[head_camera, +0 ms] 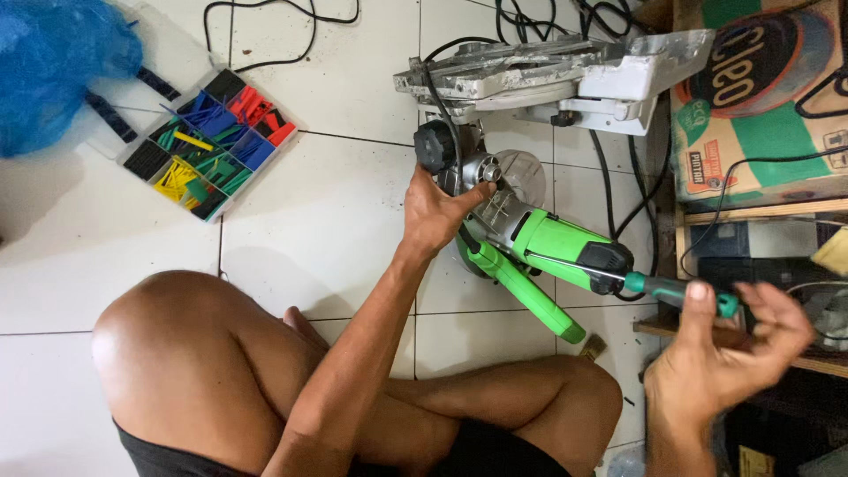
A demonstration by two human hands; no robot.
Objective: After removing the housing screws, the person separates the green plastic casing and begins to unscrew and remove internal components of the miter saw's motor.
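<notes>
A green and black angle grinder (549, 249) lies on the white tiled floor in front of my crossed legs, its silver head and clear guard (519, 177) pointing away. My left hand (435, 212) grips the grinder at its metal head, thumb near the spindle, beside the black side handle (435, 147). My right hand (733, 349) holds a teal-handled screwdriver (678, 290) by its handle, with the shaft reaching left onto the black rear part of the grinder's body.
A clear compartment box of coloured tubing pieces (208, 145) sits at the upper left beside a blue plastic bag (53, 62). A grey metal saw base (565, 78), black cables (265, 35), a printed sack (760, 97) and wooden shelving (760, 221) crowd the right.
</notes>
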